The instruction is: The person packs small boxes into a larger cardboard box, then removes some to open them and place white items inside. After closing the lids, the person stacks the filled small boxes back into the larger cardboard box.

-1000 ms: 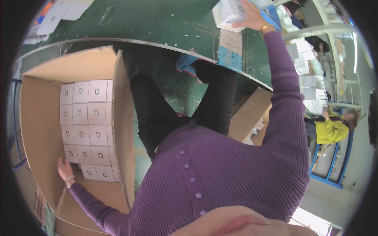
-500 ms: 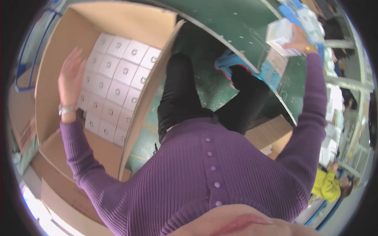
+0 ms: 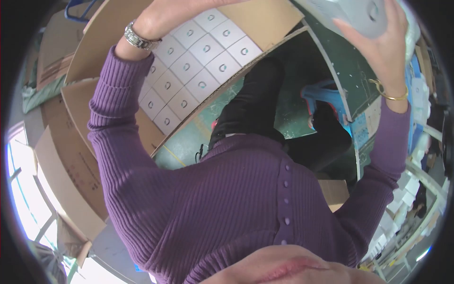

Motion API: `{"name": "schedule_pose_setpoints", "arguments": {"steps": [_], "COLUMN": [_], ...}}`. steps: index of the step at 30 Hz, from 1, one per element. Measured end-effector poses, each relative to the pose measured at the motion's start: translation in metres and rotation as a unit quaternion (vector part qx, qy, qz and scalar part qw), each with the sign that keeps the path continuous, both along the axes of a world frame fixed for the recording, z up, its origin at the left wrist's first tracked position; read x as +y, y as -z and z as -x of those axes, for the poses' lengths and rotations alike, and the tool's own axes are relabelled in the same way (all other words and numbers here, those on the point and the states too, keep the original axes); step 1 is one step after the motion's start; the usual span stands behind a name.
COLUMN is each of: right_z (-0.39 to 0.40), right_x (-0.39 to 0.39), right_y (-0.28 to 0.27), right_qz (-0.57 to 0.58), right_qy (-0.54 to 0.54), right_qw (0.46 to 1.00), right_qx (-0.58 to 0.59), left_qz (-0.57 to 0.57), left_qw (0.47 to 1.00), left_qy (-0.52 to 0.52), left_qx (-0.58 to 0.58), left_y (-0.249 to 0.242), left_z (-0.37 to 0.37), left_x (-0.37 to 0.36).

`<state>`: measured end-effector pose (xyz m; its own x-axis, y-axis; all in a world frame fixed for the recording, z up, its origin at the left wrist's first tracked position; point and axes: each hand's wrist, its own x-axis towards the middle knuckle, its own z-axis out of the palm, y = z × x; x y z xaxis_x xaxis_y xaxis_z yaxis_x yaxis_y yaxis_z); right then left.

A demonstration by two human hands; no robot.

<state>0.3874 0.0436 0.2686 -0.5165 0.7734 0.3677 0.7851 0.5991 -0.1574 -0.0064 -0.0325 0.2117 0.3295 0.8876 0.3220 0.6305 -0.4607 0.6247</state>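
Note:
At the upper right, my right hand (image 3: 385, 45), with a gold bangle at its wrist, is closed around a white box (image 3: 352, 16). A ring-shaped mark shows on the box, and the top of it is cut off by the frame. My left hand (image 3: 182, 12), wearing a silver watch, reaches across the top edge over the big carton; its fingers are out of view. Under it, the open cardboard carton (image 3: 265, 19) holds rows of white boxes (image 3: 205, 49) with the same ring mark.
A blue plastic stool (image 3: 324, 94) stands on the green floor by my legs. Another brown carton (image 3: 78, 161) is at the left, and a small open carton (image 3: 333, 191) sits near my right side. White goods (image 3: 402, 199) line the far right.
My right hand has brought the white box from the right side up and inward. My left hand has moved from the carton's left side up and across its top. The view has shifted.

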Motion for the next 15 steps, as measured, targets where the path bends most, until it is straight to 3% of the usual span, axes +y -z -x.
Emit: {"name": "schedule_pose_setpoints", "arguments": {"steps": [1,4,7,10,13,15], "right_z": [0.026,0.118,0.177,0.201,0.199,0.190], "right_x": [-0.007,-0.041,-0.042,-0.027,-0.037,-0.040], "right_y": [0.005,0.016,0.042,0.078,0.089,0.095], "right_qz": [0.004,0.024,0.052,0.022,0.051,0.118], "right_qy": [-0.023,-0.120,-0.214,-0.310,-0.334,-0.308], "right_qw": [1.000,0.990,0.969,0.944,0.938,0.942], "right_qx": [0.013,0.064,0.109,0.114,0.080,0.053], "left_qz": [0.015,0.083,0.186,0.238,0.307,0.339], "left_qw": [1.000,0.986,0.936,0.915,0.915,0.909], "left_qy": [0.005,-0.072,-0.086,-0.146,-0.151,-0.150], "left_qx": [0.018,-0.124,-0.285,-0.293,-0.214,-0.190], "left_y": [-0.002,0.000,0.012,0.049,0.080,0.126], "left_z": [0.007,0.019,0.035,0.067,0.097,0.131], "left_x": [-0.004,-0.017,-0.028,-0.037,-0.057,-0.067]}}
